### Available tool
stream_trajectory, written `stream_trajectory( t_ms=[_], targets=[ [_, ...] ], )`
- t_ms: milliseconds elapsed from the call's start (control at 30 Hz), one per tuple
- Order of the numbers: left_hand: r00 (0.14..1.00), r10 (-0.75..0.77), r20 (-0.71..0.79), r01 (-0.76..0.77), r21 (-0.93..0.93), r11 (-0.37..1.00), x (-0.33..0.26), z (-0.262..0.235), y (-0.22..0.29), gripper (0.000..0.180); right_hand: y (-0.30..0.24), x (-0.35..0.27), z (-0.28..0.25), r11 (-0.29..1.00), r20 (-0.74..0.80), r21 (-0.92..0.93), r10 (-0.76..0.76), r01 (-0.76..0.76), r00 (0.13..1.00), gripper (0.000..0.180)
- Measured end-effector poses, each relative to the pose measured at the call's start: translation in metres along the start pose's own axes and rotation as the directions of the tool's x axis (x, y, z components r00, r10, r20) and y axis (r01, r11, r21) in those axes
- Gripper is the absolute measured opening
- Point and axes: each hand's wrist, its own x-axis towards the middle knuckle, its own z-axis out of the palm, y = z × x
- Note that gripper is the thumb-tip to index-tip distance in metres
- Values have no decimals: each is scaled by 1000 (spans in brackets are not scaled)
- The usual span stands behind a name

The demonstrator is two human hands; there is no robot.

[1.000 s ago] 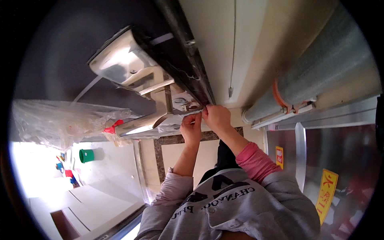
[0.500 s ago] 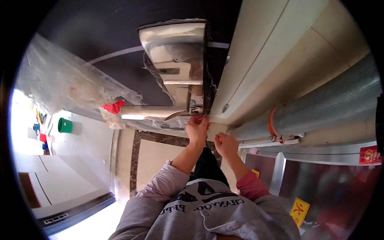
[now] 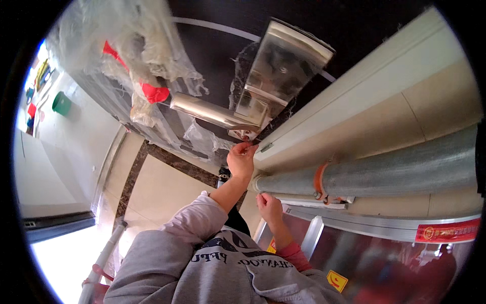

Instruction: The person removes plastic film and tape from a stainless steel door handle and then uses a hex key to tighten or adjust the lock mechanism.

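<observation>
A silver lever handle (image 3: 212,112) on a long metal lock plate (image 3: 283,71) sits on a dark door (image 3: 212,55), partly wrapped in torn clear plastic film (image 3: 200,138). My left hand (image 3: 242,159) reaches up to the plate's lower end, its fingertips pinched on a loose bit of that film. My right hand (image 3: 268,207) hangs lower, beside the door edge and the end of a grey pipe (image 3: 395,172). Its fingers are curled, with nothing visible in them. My grey sweatshirt (image 3: 212,268) fills the lower middle.
Crumpled plastic sheeting (image 3: 126,55) with red tape (image 3: 154,92) hangs off the door to the left. The pipe carries an orange clamp (image 3: 320,177). A shiny metal panel (image 3: 385,263) has a red strip (image 3: 445,230) and a yellow sticker (image 3: 336,280). A green bucket (image 3: 62,103) stands far left.
My right hand has dropped away from the lock plate to below the left hand. The left hand stays pinched at the plate's lower end. The view has swung closer to the handle.
</observation>
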Motion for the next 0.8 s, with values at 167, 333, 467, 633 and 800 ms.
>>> stream_trajectory(
  t_ms=[167,333,467,633,800],
  targets=[
    [990,-62,127,84,-184,979,5,-1,-10,19,-1,2,-3,993,10,108,-43,42,999,25],
    [953,291,83,-293,15,956,10,-10,-13,10,-13,-8,3,982,129,187,-30,6,991,20],
    [926,361,113,-363,-5,932,-2,-15,-15,11,-22,-11,-4,997,252,70,-57,41,966,19],
    [965,256,-52,-257,-15,966,-13,-23,0,28,-17,-18,-17,1000,311,-4,-28,31,950,22],
    [971,223,-83,-219,57,974,-2,-8,-2,16,-27,-18,-31,986,372,-76,-108,146,922,22]
  ],
)
